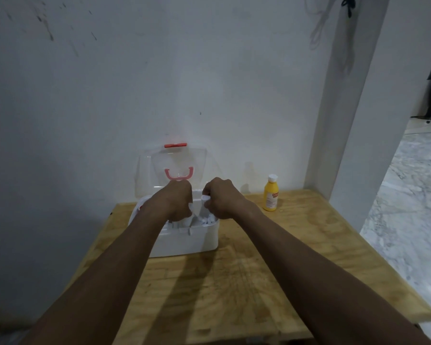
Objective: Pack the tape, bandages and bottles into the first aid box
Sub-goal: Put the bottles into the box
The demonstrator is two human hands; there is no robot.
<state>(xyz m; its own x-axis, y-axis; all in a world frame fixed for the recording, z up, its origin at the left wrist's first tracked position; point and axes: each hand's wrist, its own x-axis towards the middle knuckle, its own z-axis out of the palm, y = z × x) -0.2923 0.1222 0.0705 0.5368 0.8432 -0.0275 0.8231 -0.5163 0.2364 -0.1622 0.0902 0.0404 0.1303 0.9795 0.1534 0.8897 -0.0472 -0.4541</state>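
Both forearms stretched across the wooden table (271, 282) into the open first aid box (187, 241): left hand (178, 199) curled shut over white packing inside, right hand (218, 199) pinching a small white bottle (205, 207), upright in the box. Yellow bottle (271, 193) upright on the table, right of the box, nearer the right hand.

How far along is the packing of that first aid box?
Partly done: white items already sit in the open first aid box. Both hands, left hand and right hand, are pressing white items in. The yellow bottle still stands outside on the table.
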